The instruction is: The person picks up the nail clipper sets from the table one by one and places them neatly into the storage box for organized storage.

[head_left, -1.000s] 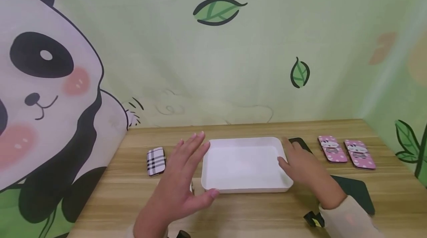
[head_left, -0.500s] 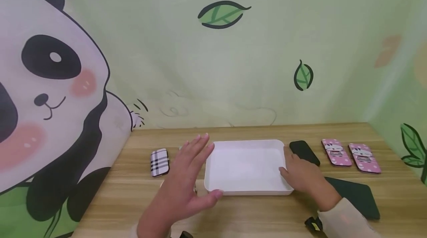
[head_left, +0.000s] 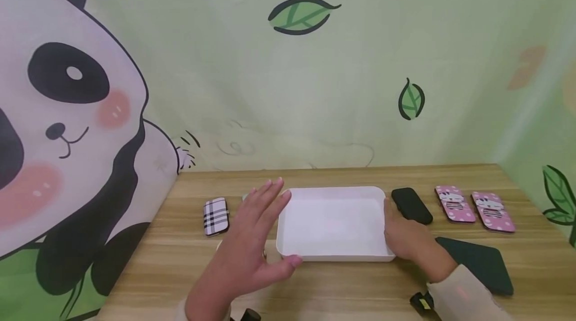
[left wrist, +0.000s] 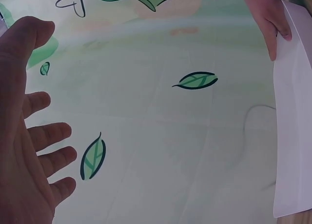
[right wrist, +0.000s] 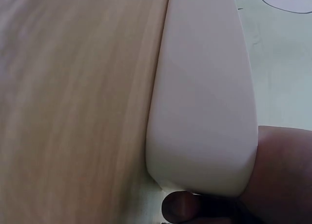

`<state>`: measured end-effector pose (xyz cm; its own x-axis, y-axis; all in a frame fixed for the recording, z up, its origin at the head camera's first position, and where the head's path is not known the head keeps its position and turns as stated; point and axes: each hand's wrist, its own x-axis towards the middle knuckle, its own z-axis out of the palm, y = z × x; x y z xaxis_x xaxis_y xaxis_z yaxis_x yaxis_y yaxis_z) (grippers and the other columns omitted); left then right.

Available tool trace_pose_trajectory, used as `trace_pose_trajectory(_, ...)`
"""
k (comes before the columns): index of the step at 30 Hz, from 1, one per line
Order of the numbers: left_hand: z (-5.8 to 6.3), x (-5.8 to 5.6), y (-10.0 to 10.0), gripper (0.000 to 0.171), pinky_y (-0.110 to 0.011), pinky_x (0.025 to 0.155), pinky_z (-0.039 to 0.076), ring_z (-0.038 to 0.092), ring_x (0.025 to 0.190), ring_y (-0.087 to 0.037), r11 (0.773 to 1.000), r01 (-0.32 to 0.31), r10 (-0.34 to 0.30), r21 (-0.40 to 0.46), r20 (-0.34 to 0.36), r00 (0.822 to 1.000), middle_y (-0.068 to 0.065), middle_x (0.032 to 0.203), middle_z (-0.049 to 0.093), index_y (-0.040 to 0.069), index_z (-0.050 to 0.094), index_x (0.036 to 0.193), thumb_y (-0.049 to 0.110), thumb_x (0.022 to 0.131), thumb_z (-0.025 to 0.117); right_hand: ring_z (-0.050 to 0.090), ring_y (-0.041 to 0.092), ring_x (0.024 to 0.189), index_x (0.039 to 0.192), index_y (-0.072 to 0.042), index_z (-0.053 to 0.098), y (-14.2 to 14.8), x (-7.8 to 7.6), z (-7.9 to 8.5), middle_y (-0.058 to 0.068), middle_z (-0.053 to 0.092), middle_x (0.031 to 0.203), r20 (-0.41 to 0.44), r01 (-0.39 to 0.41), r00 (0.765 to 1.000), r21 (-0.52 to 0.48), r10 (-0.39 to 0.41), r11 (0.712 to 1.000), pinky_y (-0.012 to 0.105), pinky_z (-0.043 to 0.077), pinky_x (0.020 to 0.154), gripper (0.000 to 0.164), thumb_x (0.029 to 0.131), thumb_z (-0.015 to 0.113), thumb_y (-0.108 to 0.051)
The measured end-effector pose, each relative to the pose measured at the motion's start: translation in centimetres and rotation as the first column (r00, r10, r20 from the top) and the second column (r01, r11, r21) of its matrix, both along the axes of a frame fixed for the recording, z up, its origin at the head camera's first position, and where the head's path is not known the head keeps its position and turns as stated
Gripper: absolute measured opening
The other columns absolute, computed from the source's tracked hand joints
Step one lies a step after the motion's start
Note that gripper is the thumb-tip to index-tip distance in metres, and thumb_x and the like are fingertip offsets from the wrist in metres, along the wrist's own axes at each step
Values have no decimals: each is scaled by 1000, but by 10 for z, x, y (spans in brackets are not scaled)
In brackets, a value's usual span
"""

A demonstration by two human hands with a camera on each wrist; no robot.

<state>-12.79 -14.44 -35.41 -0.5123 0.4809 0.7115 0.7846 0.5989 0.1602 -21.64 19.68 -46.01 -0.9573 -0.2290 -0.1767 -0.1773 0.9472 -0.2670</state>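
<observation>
A shallow white tray (head_left: 333, 223) lies flat on the wooden table. At its right end my right hand (head_left: 407, 231) grips the wall, with the thumb on the inner side. The right wrist view shows the tray (right wrist: 202, 87) from the side, with the right hand (right wrist: 282, 173) at its end. My left hand (head_left: 249, 246) hovers by the tray's left end, fingers spread and thumb out. In the left wrist view the left hand (left wrist: 24, 131) holds nothing. Small objects behind it are mostly hidden.
A plaid case (head_left: 216, 216) lies at the left. To the right are a black flat case (head_left: 411, 206), a pink dotted case (head_left: 454, 204), another pink case (head_left: 492, 212) and a dark green flat piece (head_left: 477, 266). A printed cloth (head_left: 351, 81) rises behind the table.
My right thumb has moved from over the tray's inside to its right wall. The left hand keeps its pose. The view has shifted slightly.
</observation>
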Motion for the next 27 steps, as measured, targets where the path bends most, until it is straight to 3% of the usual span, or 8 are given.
trace_pose_trajectory(2, 0, 0, 0, 81, -59, 116, 25, 38, 143, -39, 1000, -1, 1, -1, 1, 1000, -9, 160, 37, 9, 42, 152, 65, 94, 49, 44, 20, 47, 156, 8, 7, 1, -1, 0, 21, 59, 100, 15, 6, 1000, -5, -6, 1000, 32, 33, 45, 67, 103, 40, -17)
trace_pose_trajectory(9, -1, -1, 1, 81, -63, 113, 28, 38, 144, -37, 1000, -6, 6, -18, -9, 1000, -10, 160, 37, 9, 41, 152, 66, 95, 45, 46, 20, 48, 158, 2, -4, 2, 0, 1, 7, 49, 65, 94, 36, 995, -31, -33, 999, 30, 34, 47, 75, 103, 42, -18)
trace_pose_trajectory(19, 1, -4, -1, 80, -64, 112, 30, 38, 144, -35, 999, -13, 13, -45, -19, 1000, -11, 158, 39, 8, 41, 152, 65, 96, 44, 44, 19, 47, 158, 0, -7, 0, -5, -1, 6, 48, 62, 104, 32, 994, -27, -29, 999, 29, 34, 47, 76, 104, 41, -20)
trace_pose_trajectory(27, -11, -7, -18, 78, -55, 119, 24, 38, 145, -33, 996, -52, 56, -66, 69, 996, -10, 157, 41, 12, 41, 153, 62, 94, 52, 41, 16, 45, 158, 1, -9, 1, -5, -3, 2, 47, 58, 102, 17, 995, -11, -16, 1000, 28, 32, 45, 74, 104, 38, -19)
